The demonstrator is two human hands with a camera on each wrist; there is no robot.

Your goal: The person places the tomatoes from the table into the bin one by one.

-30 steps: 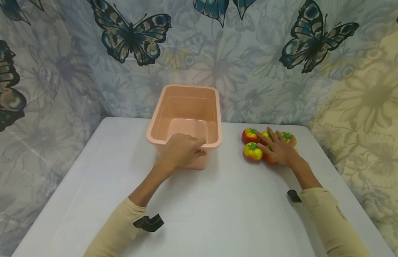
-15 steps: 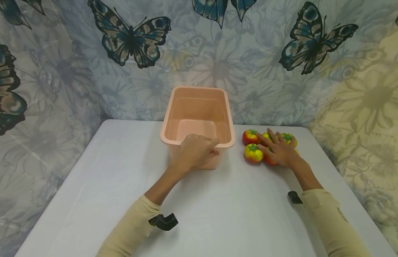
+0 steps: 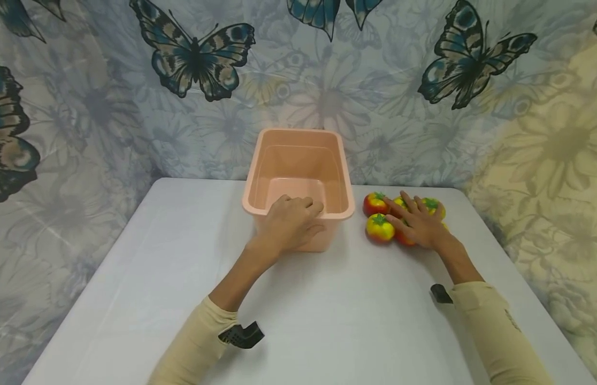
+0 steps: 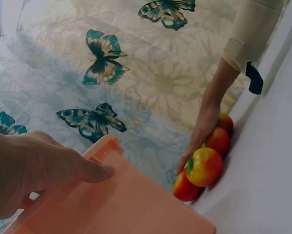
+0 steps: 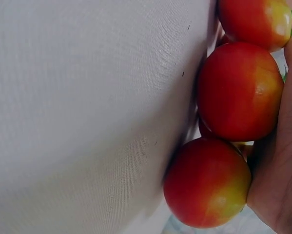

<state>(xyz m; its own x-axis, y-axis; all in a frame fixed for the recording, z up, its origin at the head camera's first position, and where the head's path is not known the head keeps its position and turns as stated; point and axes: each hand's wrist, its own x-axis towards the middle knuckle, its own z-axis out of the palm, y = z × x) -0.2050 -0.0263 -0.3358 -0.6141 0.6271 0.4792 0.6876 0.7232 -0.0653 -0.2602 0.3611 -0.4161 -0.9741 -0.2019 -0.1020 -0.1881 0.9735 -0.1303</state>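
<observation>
Evidently the person's left hand (image 3: 291,222) grasps the near rim of a peach tub (image 3: 300,160), fingers over the lip and thumb (image 4: 99,171) against the outer wall. The right hand (image 3: 419,222) is unclenched: its fingers spread, fairly straight, across a cluster of red-and-yellow fruits (image 3: 379,230), touching them without gripping any. For steadiness, the thumb should press flat and the fingers hook well over the lip, so that the tub neither tips nor slides. A light, even touch suits the right hand; a hard push could roll the rounded fruits apart, and the outer ones look likeliest to escape. They sit close together on the white bench (image 3: 366,305), just to the right of the tub; several are partly hidden, so their full count cannot be told. Both stand toward the bench's far edge, before a butterfly-patterned backdrop (image 3: 327,101).
</observation>
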